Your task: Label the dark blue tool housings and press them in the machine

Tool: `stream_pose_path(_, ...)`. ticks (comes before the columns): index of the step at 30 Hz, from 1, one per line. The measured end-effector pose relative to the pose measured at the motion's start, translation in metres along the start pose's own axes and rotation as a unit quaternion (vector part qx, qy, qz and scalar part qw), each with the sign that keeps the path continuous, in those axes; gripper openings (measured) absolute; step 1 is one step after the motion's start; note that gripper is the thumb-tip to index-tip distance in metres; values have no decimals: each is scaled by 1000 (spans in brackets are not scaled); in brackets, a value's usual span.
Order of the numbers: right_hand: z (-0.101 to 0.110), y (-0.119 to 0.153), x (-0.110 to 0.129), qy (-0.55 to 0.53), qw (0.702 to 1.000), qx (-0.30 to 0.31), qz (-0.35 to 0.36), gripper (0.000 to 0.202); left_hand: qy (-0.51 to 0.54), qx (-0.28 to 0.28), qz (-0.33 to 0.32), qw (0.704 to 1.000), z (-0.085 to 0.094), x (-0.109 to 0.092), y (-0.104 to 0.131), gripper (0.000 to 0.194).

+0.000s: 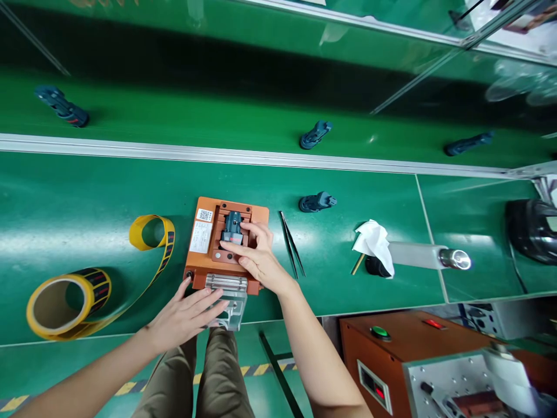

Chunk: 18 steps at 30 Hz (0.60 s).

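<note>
Green workbench (pixel 331 244) spans view. Orange fixture (pixel 194 261) sits on it, dark blue battery pack (pixel 233 223) in recess. Roll of yellow-edged labels (pixel 65 305) lies left. Right hand (pixel 261 252): thumb and index finger spread, touching pack. Left hand (pixel 187 316): fingers slightly apart, over clear cover (pixel 235 307) at fixture's near edge.

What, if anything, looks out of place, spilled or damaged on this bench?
Nothing looks spilled or damaged. The oddest spot is a crumpled white tissue draped over a dark object by the pale bottle. The label strip also trails loosely off its yellow roll, its far end curled; possibly normal.
</note>
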State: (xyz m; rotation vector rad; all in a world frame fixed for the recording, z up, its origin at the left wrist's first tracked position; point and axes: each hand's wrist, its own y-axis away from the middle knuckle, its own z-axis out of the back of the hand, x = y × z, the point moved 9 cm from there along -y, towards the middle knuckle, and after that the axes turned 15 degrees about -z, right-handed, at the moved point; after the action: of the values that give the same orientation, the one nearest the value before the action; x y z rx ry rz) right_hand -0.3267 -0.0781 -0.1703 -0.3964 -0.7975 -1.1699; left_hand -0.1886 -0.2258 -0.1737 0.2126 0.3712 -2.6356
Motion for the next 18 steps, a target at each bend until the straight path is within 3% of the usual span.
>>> stream_pose_path(7, 4, -6, -7, -4, 999, -34, -30, 43, -20, 24, -15, 999, -12, -3, 7, 60)
stream_pose_path(12, 6, 5, 0, -60, 998, -29, -15, 38, -12, 40, -19, 999, -17, -2, 8, 65)
stream_pose_path(15, 14, 5, -5, -104, 987, -74, -100, 44, -4, 38, -14, 999, -17, -1, 10, 71)
stream_pose_path(18, 17, -7, 3, -28, 977, -114, -176, 64, -2, 23, -9, 1000, -15, 0, 10, 73)
